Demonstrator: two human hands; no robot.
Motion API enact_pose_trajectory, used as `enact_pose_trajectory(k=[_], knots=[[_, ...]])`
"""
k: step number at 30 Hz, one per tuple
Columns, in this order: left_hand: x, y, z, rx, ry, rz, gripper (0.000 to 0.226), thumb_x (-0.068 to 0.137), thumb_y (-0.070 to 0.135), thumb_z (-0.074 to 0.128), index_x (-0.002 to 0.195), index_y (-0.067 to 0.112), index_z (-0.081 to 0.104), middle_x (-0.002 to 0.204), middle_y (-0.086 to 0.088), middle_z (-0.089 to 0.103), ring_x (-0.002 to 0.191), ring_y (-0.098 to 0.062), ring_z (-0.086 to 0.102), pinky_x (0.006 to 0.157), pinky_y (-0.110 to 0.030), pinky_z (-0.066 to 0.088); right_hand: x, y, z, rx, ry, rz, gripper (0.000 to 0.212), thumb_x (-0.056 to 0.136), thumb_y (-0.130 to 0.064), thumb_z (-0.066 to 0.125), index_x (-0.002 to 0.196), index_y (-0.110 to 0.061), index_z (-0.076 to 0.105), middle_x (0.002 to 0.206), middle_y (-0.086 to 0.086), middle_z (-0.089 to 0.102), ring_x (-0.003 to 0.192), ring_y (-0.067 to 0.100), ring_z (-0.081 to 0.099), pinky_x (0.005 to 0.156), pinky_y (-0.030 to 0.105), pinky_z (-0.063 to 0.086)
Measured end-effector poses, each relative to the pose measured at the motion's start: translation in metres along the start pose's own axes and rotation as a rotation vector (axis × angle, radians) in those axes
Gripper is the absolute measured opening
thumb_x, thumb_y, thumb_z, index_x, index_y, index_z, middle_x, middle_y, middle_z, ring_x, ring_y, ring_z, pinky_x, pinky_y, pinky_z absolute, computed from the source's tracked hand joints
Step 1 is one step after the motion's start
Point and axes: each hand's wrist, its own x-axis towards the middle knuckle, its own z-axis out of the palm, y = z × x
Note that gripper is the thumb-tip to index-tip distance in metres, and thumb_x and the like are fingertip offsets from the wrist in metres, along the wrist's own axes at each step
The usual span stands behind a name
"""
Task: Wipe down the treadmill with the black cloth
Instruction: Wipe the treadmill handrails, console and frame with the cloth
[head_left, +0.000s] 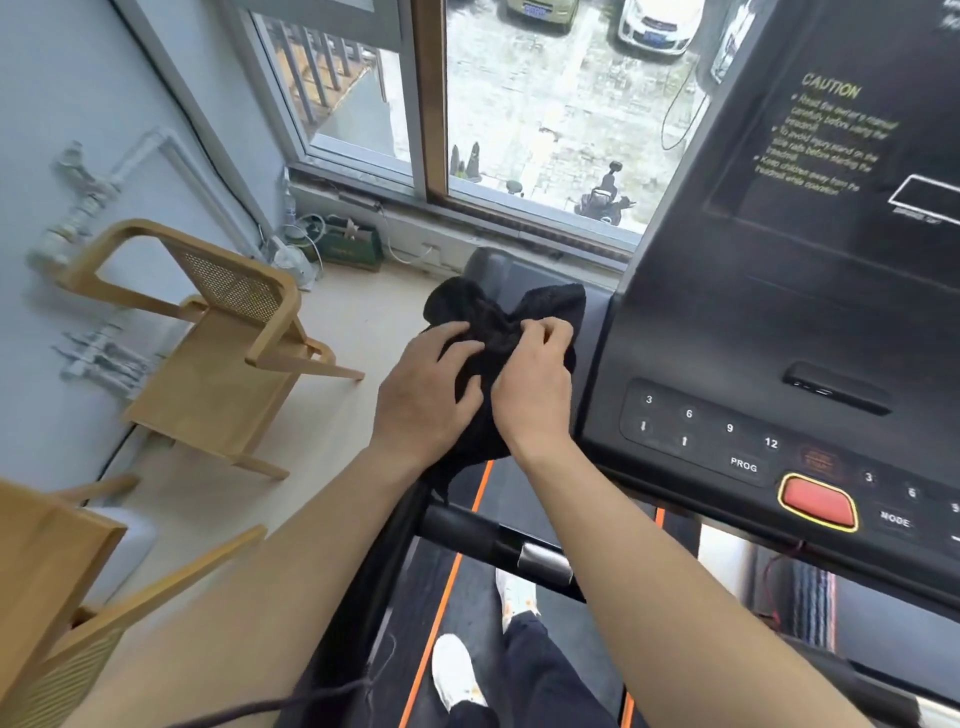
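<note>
**Op:** Black cloth (498, 332) is bunched up between both hands, just left of the treadmill (753, 332) console and level with its lower edge.

**Desk:** How are the hands set?

**Op:** I see my left hand (428, 395) curled over the cloth's left side, fingers spread across the fabric and thumb tucked into it. My right hand (535, 384) pinches a fold near the top with bent fingertips. Both are closed on the cloth, nearly touching each other.

**Desk:** Is the cloth on the machine?

**Op:** Its upper lobes lie against the dark grey side panel next to the console; a tail hangs down below my wrists toward the handlebar (498, 545). Whether it presses on the panel or only sits in front of it, I cannot tell.

**Desk:** Anything else around?

**Op:** Red button (818, 501) with a yellow rim sits low on the console, right of my right forearm. White shoes (457, 670) stand on the belt, which has orange edges. A wooden chair (218, 338) stands on the floor to the left, by the window (467, 104).
</note>
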Motion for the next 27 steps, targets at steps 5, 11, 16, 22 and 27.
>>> enact_pose_trajectory(k=[5, 11, 16, 22, 27], knots=[[-0.001, -0.001, -0.005, -0.005, -0.089, -0.01, 0.046, 0.09, 0.029, 0.062, 0.134, 0.02, 0.06, 0.152, 0.007, 0.045, 0.138, -0.013, 0.043, 0.103, -0.033, 0.044, 0.017, 0.003, -0.009, -0.097, 0.03, -0.012, 0.027, 0.092, 0.001, 0.049, 0.114, -0.011, 0.059, 0.11, 0.008, 0.065, 0.095, 0.033, 0.066, 0.074, 0.038, 0.048], [0.004, 0.005, -0.001, -0.062, -0.063, -0.064, 0.043, 0.09, 0.03, 0.06, 0.131, 0.019, 0.061, 0.15, 0.009, 0.046, 0.135, -0.012, 0.046, 0.103, -0.037, 0.047, 0.012, 0.014, -0.012, -0.235, -0.048, -0.168, 0.023, 0.086, -0.003, 0.051, 0.103, -0.013, 0.064, 0.088, 0.012, 0.068, 0.087, 0.035, 0.063, 0.072, 0.04, 0.046], [0.01, 0.011, 0.006, -0.04, -0.076, -0.015, 0.04, 0.09, 0.034, 0.063, 0.127, 0.019, 0.065, 0.148, 0.003, 0.051, 0.144, -0.023, 0.036, 0.113, -0.04, 0.038, 0.035, 0.034, -0.04, -0.23, -0.417, -0.377, 0.02, 0.082, -0.002, 0.05, 0.087, -0.019, 0.06, 0.081, 0.005, 0.064, 0.091, 0.035, 0.061, 0.07, 0.036, 0.041], [0.023, 0.025, 0.021, 0.095, -0.043, 0.105, 0.032, 0.087, 0.033, 0.066, 0.113, 0.015, 0.073, 0.137, -0.005, 0.061, 0.141, -0.036, 0.041, 0.11, -0.05, 0.04, 0.048, 0.032, -0.06, -0.719, -0.35, -0.636, 0.014, 0.091, -0.013, 0.052, 0.083, -0.025, 0.055, 0.081, -0.001, 0.06, 0.093, 0.025, 0.059, 0.078, 0.037, 0.03], [0.05, 0.039, 0.027, 0.156, 0.008, -0.069, 0.027, 0.071, 0.032, 0.075, 0.094, 0.027, 0.063, 0.12, 0.001, 0.054, 0.119, -0.025, 0.044, 0.098, -0.039, 0.041, 0.05, 0.046, -0.051, -0.671, -0.17, -0.485, 0.025, 0.084, -0.026, 0.069, 0.071, -0.02, 0.048, 0.063, 0.0, 0.05, 0.071, 0.025, 0.049, 0.064, 0.035, 0.029]])
